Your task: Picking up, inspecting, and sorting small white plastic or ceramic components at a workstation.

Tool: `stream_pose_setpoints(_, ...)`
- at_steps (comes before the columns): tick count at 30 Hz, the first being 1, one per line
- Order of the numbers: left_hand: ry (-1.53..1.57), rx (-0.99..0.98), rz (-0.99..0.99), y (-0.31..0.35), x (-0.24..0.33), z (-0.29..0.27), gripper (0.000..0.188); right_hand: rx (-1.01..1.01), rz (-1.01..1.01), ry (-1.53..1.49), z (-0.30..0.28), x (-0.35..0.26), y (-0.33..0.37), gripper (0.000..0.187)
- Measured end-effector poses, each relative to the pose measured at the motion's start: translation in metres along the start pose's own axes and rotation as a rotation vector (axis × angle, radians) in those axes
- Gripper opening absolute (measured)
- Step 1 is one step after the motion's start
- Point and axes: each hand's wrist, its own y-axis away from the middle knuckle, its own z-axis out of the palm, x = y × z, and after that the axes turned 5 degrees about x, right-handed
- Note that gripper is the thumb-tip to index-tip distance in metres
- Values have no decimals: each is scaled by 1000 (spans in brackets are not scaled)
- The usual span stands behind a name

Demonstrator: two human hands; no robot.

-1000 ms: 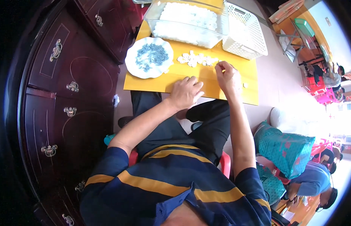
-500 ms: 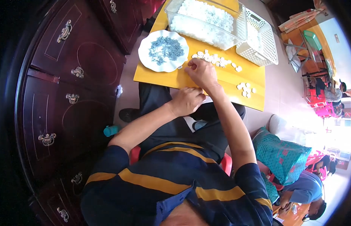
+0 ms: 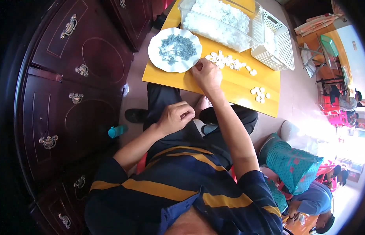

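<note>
My right hand (image 3: 208, 77) is over the yellow table (image 3: 233, 88), its fingertips pinched together just beside the rim of a white scalloped plate (image 3: 155, 58). Whatever may be between those fingertips is too small to make out. On the plate lie many small dark grey slivers (image 3: 181, 50). My left hand (image 3: 176, 118) is above my lap, apart from the table, with the fingers curled in; any thing inside is hidden. Right of my right hand lies a scatter of small white pieces (image 3: 229, 62), and a smaller group of white discs (image 3: 260, 95) is farther right.
A clear bin (image 3: 251, 35) full of white translucent pieces stands at the table's back, beside a white perforated basket (image 3: 282, 58). Dark wooden drawers (image 3: 72, 98) fill the left side. A teal bag (image 3: 292, 160) and a seated person (image 3: 314, 199) are at the lower right.
My left hand has drawn back from the table edge, down and to the left over my lap. My right hand has shifted slightly nearer, staying close to the plate.
</note>
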Motion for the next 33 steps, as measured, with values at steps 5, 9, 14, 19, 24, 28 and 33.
stream_pose_setpoints(5,96,-4,-86,-6,0,0,8,-33,81,16,-2,-3,-5,18)
stream_pose_setpoints(9,134,9,-102,-9,0,0,7,-25,29,39,-5,5,0,22)
stream_pose_setpoints(14,212,42,-219,-9,-1,0,3,69,-114,-296,-12,21,16,14)
stream_pose_setpoints(19,493,100,-392,-28,4,-3,7,21,197,-635,-44,43,63,14)
stream_pose_setpoints(24,537,82,-376,-53,14,18,7,9,393,-1031,-69,61,121,15)
stream_pose_setpoints(28,481,-34,-367,-48,12,52,12,-29,458,-1073,-82,66,156,17)
stream_pose_setpoints(33,517,-158,-455,-41,21,79,13,-57,482,-1049,-85,84,177,15)
